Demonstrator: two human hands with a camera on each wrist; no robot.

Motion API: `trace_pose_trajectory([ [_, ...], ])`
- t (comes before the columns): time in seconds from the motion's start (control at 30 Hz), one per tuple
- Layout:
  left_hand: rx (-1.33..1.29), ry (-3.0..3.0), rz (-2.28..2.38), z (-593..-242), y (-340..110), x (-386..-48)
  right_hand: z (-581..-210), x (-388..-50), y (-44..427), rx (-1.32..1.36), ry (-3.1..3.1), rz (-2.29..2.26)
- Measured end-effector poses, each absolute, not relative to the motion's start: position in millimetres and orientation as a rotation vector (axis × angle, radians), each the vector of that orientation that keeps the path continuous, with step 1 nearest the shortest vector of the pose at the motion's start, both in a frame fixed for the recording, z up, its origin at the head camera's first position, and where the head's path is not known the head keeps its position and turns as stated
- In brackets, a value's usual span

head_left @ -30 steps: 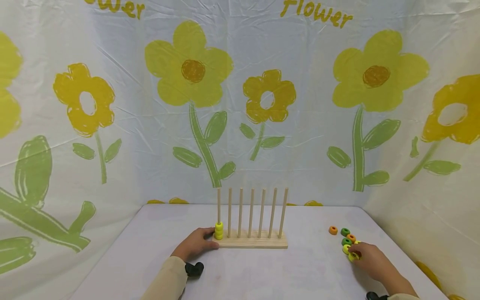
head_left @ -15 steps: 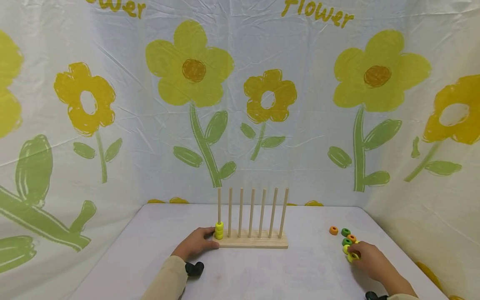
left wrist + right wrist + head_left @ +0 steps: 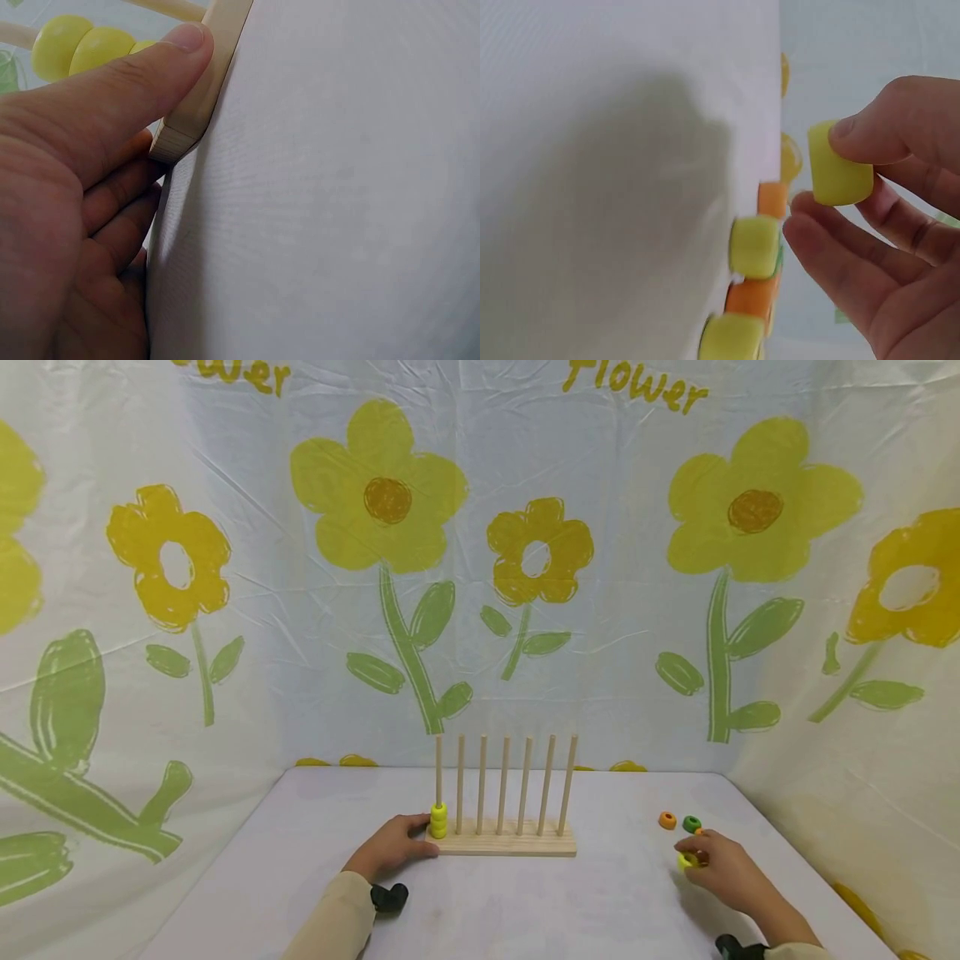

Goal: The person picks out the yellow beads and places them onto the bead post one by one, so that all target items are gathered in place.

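Observation:
At the left end of the wooden peg rack (image 3: 506, 846), my left hand (image 3: 390, 848) grips the base; in the left wrist view the thumb lies on its front face. Several yellow beads (image 3: 438, 821) are stacked on the leftmost peg, and the other pegs are bare. My right hand (image 3: 731, 870) pinches a yellow bead (image 3: 840, 166) between thumb and fingers, raised off the table in the right wrist view. Under and behind that hand lie loose beads, among them a yellow one (image 3: 754, 247) and an orange one (image 3: 751, 298), partly hidden in the head view.
An orange bead (image 3: 667, 820) and a green bead (image 3: 692, 823) lie on the white table (image 3: 525, 910) beyond my right hand. A cloth with printed flowers (image 3: 585, 677) hangs behind the table and along both sides.
My right hand has lifted a yellow bead from the group and moved slightly left and away from me, now covering more of the loose beads. The left hand keeps its place.

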State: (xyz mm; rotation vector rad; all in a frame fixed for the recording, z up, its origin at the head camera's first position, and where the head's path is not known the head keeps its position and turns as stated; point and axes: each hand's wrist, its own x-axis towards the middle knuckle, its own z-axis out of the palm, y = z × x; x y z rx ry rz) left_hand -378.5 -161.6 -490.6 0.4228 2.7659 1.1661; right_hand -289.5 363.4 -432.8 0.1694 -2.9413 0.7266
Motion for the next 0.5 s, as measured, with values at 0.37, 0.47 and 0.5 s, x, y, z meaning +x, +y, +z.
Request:
trace_pose_trajectory([
  [0.37, 0.446, 2.769, 1.170, -490.7, -161.8, -379.4, -426.1, -287.4, 336.4, 0.260, -2.829, 0.981],
  [0.47, 0.432, 2.769, 1.165, -491.8, -161.8, -379.5, -424.4, -287.3, 329.3, 0.311, -2.812, 1.016],
  [0.5, 0.429, 2.768, 1.165, -492.0, -161.9, -379.3, -423.6, -287.4, 327.1, 0.313, -2.814, 1.023],
])
